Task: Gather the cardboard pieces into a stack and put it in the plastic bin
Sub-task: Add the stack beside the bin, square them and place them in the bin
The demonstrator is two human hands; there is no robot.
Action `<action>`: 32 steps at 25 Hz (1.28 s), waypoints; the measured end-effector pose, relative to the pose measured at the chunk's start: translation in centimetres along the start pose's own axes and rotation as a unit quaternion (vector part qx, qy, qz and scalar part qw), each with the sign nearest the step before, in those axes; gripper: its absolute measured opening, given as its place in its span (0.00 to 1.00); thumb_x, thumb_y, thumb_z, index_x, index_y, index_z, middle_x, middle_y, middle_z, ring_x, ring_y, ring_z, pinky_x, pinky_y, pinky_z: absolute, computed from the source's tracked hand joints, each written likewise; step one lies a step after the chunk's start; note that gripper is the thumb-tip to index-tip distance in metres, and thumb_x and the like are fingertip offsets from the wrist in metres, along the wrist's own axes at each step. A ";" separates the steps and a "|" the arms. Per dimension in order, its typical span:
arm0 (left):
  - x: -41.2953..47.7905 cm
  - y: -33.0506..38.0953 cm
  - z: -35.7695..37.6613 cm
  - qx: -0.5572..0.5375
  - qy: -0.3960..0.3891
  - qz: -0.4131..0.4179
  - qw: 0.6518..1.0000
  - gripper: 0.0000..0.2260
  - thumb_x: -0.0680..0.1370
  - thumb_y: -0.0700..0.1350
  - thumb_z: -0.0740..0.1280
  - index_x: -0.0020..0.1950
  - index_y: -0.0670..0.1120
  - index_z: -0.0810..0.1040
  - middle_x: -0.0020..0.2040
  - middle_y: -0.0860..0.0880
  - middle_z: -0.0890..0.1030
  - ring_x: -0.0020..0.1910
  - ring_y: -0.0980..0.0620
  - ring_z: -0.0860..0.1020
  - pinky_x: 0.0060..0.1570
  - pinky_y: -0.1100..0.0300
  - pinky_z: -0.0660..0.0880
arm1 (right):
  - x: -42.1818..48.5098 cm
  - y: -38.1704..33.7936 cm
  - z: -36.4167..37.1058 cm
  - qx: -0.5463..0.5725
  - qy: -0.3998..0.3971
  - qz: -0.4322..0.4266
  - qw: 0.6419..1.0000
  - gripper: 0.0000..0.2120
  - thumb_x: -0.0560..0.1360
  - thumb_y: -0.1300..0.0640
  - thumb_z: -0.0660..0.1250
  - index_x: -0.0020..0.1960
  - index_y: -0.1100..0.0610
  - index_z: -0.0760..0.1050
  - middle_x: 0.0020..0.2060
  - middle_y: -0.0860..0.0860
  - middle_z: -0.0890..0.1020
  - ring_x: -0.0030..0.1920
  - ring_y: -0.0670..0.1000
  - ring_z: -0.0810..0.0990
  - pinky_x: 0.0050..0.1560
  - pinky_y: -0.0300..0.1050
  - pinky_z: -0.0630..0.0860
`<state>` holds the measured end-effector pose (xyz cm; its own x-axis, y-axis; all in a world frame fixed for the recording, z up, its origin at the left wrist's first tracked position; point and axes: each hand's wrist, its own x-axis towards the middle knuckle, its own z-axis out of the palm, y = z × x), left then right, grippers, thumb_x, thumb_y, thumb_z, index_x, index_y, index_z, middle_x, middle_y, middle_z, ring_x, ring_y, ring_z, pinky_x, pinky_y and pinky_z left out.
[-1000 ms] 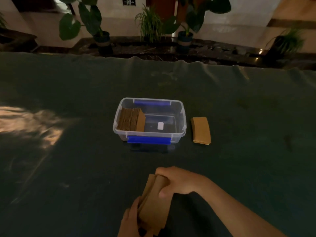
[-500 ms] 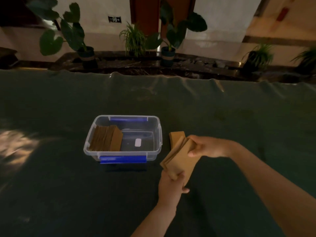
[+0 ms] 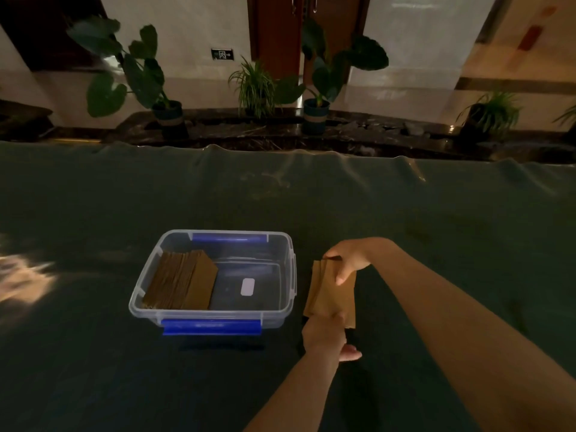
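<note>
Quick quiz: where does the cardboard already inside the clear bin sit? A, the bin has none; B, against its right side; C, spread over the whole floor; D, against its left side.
D: the cardboard stack leans at the left side of the plastic bin, the right floor bare.

The plastic bin (image 3: 290,269) is open-topped, its right half bare, its left taken by a cardboard stack (image 3: 182,280).
</note>
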<state>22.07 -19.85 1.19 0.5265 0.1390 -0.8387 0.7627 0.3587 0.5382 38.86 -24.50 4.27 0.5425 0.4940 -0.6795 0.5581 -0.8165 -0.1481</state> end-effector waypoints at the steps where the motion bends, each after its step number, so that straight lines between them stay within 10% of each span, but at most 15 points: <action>1: -0.1 0.0 -0.1 0.001 -0.005 0.001 1.000 0.11 0.77 0.47 0.64 0.40 0.41 0.68 0.37 0.43 0.76 0.33 0.49 0.79 0.44 0.52 0.82 | 0.5 0.0 -0.3 -0.013 -0.018 0.007 1.000 0.34 0.70 0.51 0.71 0.72 0.52 0.60 0.70 0.54 0.66 0.69 0.58 0.65 0.65 0.55 0.66; 10: 1.2 -0.8 0.2 0.051 0.007 0.030 0.998 0.08 0.77 0.46 0.64 0.42 0.43 0.70 0.43 0.45 0.76 0.36 0.52 0.75 0.32 0.61 0.74 | 0.4 1.8 -0.6 -0.014 -0.074 0.003 0.997 0.30 0.68 0.44 0.71 0.66 0.52 0.67 0.66 0.52 0.70 0.65 0.57 0.68 0.60 0.53 0.67; 16: 2.0 -2.9 -0.2 0.365 0.121 0.260 0.886 0.17 0.77 0.53 0.62 0.61 0.45 0.69 0.58 0.46 0.75 0.46 0.55 0.75 0.41 0.67 0.69 | -4.5 6.5 5.0 0.151 0.090 -0.019 0.984 0.25 0.63 0.42 0.73 0.57 0.41 0.67 0.54 0.48 0.71 0.54 0.51 0.70 0.52 0.48 0.69; 21: 1.8 -3.3 0.4 0.335 0.100 0.332 0.876 0.30 0.76 0.45 0.65 0.74 0.48 0.53 0.69 0.45 0.64 0.60 0.51 0.74 0.55 0.63 0.71 | -8.3 7.7 11.4 0.273 0.206 -0.018 0.940 0.15 0.67 0.49 0.73 0.47 0.41 0.69 0.45 0.45 0.73 0.47 0.46 0.72 0.42 0.36 0.66; 32: -8.1 -10.4 -14.8 0.306 0.265 0.373 0.835 0.29 0.71 0.41 0.71 0.69 0.47 0.64 0.68 0.44 0.70 0.66 0.48 0.68 0.67 0.55 0.62 | -13.3 -11.9 20.8 0.391 0.378 -0.076 0.836 0.24 0.61 0.54 0.78 0.49 0.36 0.72 0.45 0.42 0.74 0.49 0.37 0.75 0.50 0.31 0.73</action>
<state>4.29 -11.10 1.18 0.8239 0.5609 -0.0818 0.4309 -0.5261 0.7331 11.94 -27.56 0.12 0.9091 0.4164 -0.0061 0.2357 -0.5266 -0.8168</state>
